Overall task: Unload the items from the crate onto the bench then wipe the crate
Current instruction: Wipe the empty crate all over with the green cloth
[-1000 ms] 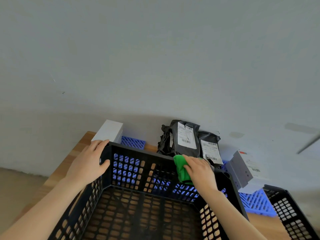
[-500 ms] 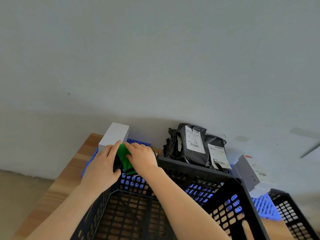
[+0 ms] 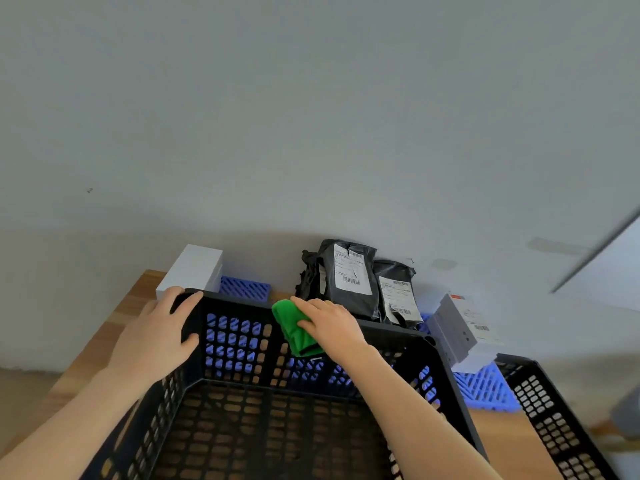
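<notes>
A black crate (image 3: 242,341) sits empty on a wooden desk (image 3: 114,327). The left hand (image 3: 157,336) grips its far left corner. The right hand (image 3: 329,323) presses a green cloth (image 3: 294,329) against the far rim. Black parcels (image 3: 349,278) stand behind.

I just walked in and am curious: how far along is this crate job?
Unloading looks done: the black crate shows a bare floor, while black parcels and a white box sit on the bench behind it. Wiping is in hand: the right hand presses a green cloth on the far rim while the left hand steadies a corner. The other walls and floor may remain.
</notes>
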A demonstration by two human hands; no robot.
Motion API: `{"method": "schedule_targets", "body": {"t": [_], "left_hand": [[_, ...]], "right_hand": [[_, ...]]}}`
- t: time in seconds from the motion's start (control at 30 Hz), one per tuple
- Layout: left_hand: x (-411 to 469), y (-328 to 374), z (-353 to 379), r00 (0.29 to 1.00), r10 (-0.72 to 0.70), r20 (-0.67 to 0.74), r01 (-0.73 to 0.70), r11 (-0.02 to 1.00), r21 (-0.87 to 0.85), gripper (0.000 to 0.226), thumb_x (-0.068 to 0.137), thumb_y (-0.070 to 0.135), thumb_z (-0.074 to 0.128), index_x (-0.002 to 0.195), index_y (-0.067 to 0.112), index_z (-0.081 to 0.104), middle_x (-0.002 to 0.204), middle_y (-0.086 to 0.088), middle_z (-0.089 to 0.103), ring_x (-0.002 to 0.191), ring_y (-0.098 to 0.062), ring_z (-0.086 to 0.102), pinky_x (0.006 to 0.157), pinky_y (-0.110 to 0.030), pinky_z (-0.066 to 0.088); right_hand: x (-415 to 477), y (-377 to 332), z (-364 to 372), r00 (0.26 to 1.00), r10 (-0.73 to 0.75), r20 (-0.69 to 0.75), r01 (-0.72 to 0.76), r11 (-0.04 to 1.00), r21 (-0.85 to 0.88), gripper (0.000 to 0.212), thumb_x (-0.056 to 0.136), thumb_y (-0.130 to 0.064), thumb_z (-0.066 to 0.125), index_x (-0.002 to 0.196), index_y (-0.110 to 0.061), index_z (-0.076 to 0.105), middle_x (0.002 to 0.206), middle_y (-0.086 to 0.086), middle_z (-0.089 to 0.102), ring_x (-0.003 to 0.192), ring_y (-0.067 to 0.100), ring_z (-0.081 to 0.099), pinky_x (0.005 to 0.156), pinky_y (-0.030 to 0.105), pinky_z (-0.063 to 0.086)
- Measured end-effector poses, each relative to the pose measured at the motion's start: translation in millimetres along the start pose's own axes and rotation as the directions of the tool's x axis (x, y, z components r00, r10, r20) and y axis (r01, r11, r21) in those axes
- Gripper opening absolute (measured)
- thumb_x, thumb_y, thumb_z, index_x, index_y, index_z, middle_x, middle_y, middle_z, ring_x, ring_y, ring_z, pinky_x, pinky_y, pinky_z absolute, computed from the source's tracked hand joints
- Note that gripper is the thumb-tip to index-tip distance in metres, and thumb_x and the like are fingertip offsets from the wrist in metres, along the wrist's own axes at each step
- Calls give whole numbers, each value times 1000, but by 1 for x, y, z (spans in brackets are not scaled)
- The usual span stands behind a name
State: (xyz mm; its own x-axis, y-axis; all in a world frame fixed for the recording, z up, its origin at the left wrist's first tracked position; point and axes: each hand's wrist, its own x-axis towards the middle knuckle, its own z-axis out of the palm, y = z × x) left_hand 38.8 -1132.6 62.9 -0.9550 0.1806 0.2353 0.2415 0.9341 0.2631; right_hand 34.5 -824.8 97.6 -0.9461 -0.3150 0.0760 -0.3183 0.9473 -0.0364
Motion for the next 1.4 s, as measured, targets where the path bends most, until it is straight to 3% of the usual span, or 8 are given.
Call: {"method": "schedule_targets", "body": {"t": [0.27,0.5,0.6,0.73,0.83,1.13,1.27,1.4], "left_hand": [[4,-6,10,1000,-12,-4,13,999,47,74,75,27,80,142,16,51,141,-9,43,101,-28,58,64,-39,56],[22,66,-10,984,-176,-29,174,906,385,50,84,52,61,117,15,66,120,-10,58,115,-31,50,90,-45,44],[30,129,-9,999,5,-44,9,954,301,52,89,45,61,132,16,60,139,-9,52,133,-30,42,106,-47,36],[41,218,5,941,337,42,-338,940,44,57,94,39,57,147,24,43,148,5,44,137,-15,40,112,-34,33],[49,264,21,863,500,69,-494,865,-83,59,97,42,51,151,28,34,152,10,37,140,-10,32,115,-29,26],[72,293,76,592,758,274,-752,642,-152,73,97,46,45,157,30,6,163,16,-1,151,-7,-2,123,-33,5],[73,284,93,578,780,239,-769,619,-161,77,96,48,44,157,32,0,161,18,-13,151,-7,-8,120,-37,-4],[71,284,92,577,776,257,-765,623,-165,76,97,44,45,157,29,0,163,13,-12,151,-9,-10,121,-45,-2]], "right_hand": [[-73,103,-25,966,240,96,-237,971,-40,50,99,-37,43,147,-36,30,134,-9,51,120,19,49,93,35,45],[-114,156,-34,917,376,132,-385,921,51,43,99,-33,41,142,-39,36,132,-4,53,118,23,51,88,43,48],[-119,165,-38,901,428,79,-433,868,241,39,99,-28,41,137,-37,46,121,1,62,104,24,60,84,39,51],[-137,184,-60,827,558,-63,-443,718,537,34,99,-20,45,131,-24,57,99,0,67,83,15,58,65,13,44],[-154,194,-82,757,645,-104,-471,649,598,31,99,-20,46,128,-21,58,105,6,68,94,23,61,79,32,49],[-164,141,-43,629,770,107,-758,577,303,36,99,-36,37,129,-18,45,117,10,59,102,32,57,80,41,50],[-139,118,-16,515,857,14,-848,507,157,40,102,-40,30,136,-19,31,120,9,53,97,31,61,63,36,44],[-139,109,-17,521,853,-27,-853,521,-15,39,102,-39,34,135,-17,31,113,8,52,89,32,63,56,35,42]]}}
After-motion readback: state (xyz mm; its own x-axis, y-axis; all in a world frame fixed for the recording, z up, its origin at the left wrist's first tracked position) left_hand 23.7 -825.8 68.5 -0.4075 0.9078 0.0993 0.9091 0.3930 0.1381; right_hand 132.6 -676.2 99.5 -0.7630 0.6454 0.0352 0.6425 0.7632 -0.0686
